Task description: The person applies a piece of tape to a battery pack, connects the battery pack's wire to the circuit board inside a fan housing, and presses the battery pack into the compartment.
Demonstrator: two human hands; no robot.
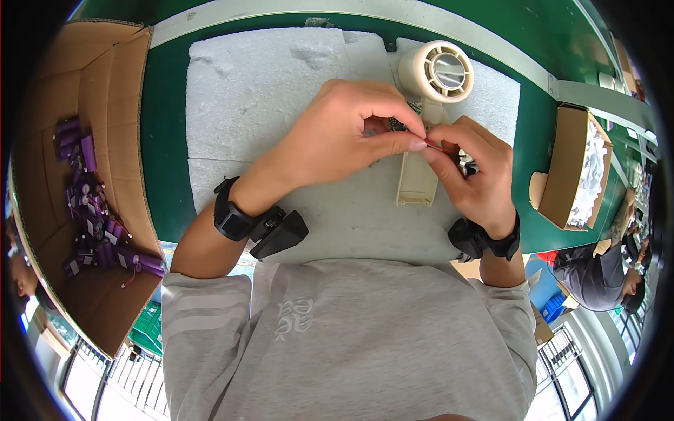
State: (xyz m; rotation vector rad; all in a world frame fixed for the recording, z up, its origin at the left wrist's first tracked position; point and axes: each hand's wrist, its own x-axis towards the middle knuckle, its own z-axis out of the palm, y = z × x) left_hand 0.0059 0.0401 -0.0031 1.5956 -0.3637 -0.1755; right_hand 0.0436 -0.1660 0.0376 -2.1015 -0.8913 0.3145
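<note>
A thin red wire (439,147) is pinched between the fingers of the left hand (344,140) and right hand (474,175) over the cream handheld fan (428,105), laid flat on the foam pad (267,91), likely steadying it.

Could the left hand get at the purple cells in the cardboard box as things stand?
Probably yes, but not freely: the left hand is pinching a small red wire with the right hand. The open box of purple cells lies unobstructed on its side.
</note>
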